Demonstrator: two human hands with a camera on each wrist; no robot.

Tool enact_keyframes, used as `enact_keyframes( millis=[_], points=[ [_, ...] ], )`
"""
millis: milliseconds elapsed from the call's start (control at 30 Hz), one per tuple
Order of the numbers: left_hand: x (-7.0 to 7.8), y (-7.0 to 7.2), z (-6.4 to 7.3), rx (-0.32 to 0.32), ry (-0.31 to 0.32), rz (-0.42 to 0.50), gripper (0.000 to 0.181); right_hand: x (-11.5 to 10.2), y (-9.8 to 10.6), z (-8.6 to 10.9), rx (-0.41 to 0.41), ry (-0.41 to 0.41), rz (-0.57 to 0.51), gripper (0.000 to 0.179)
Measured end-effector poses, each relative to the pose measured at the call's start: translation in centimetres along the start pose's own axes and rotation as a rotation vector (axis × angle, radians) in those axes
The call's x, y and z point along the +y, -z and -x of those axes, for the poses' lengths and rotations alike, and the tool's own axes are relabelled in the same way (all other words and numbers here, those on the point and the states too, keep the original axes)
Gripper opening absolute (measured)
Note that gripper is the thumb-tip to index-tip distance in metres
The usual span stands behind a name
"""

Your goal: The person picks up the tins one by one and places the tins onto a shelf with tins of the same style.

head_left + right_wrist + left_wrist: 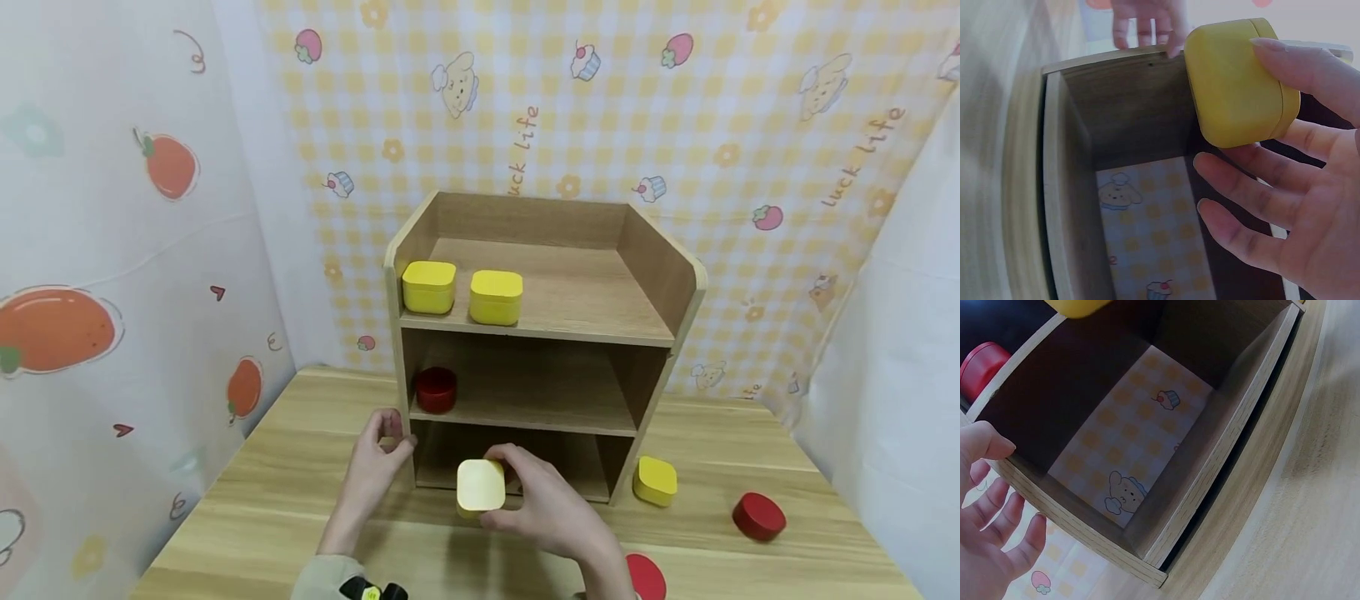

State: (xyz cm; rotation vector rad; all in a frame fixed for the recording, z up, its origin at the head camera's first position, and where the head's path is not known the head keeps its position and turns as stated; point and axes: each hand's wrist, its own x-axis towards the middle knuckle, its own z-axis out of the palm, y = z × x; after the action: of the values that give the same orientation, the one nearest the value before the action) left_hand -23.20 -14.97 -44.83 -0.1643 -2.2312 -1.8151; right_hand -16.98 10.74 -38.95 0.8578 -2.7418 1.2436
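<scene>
My right hand (551,510) pinches a small rounded yellow box (481,486) between thumb and fingers, in front of the wooden shelf's bottom compartment. In the right wrist view the yellow box (1235,84) hangs before the shelf opening, its lid seam toward the palm. My left hand (377,467) is at the shelf's left side panel, fingers loosely bent. In the left wrist view its thumb (988,442) lies by the panel's front edge, the other fingers outside; contact is hard to tell. The wooden shelf (528,332) stands upright on the table.
Two yellow boxes (429,287) (496,297) sit on the top shelf at left. A round red tin (436,390) stands on the middle shelf. Right of the shelf lie another yellow box (656,481), a red tin (759,517) and a red round piece (647,577) near my right forearm.
</scene>
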Motion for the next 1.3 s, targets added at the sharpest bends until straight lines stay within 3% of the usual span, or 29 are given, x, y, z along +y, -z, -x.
enact_keyframes(
  millis=[667,933,1300],
  points=[
    [0.1,-0.1,-0.2,0.015,-0.003,0.010,0.026,-1.2,3.1,1.9,0.099,0.028,0.038,0.057],
    [-0.2,-0.3,-0.2,-0.001,0.017,0.046,0.027,-1.0,5.6,3.4,0.194,0.067,0.001,0.058],
    [0.1,-0.2,-0.2,-0.003,0.024,0.029,0.027,-2.3,8.9,3.5,0.292,0.076,0.039,0.058]
  ],
)
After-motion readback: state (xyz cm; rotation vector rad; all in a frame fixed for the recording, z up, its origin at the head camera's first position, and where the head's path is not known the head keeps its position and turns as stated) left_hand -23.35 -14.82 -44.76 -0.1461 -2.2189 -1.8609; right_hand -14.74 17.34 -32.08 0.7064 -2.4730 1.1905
